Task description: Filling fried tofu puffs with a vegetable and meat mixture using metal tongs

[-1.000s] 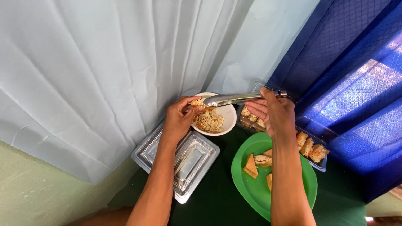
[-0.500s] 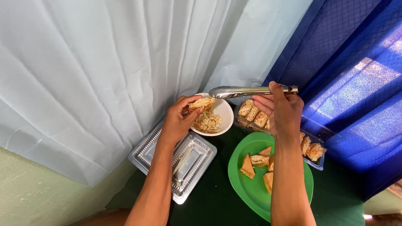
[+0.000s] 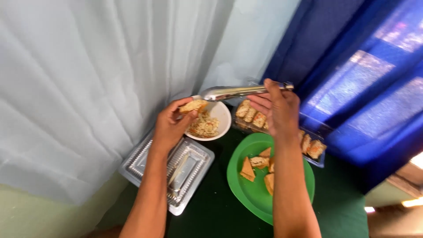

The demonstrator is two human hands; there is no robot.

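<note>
Mid-filling step, by the look of it: left hand [image 3: 169, 128] pinching a triangular toasted bread piece [image 3: 193, 105] over the round white bowl of shredded filling [image 3: 207, 124]. Right hand [image 3: 277, 110], at 3 o'clock, gripping long silver metal tongs [image 3: 240, 91]. Next: careful scooping.

The bowl [image 3: 222, 118] is the landmark: the lid [image 3: 176, 169] lies left and nearer, the plate [image 3: 251, 189] right and nearer. The tray [image 3: 319, 158] lies right of the bowl, behind the plate.
</note>
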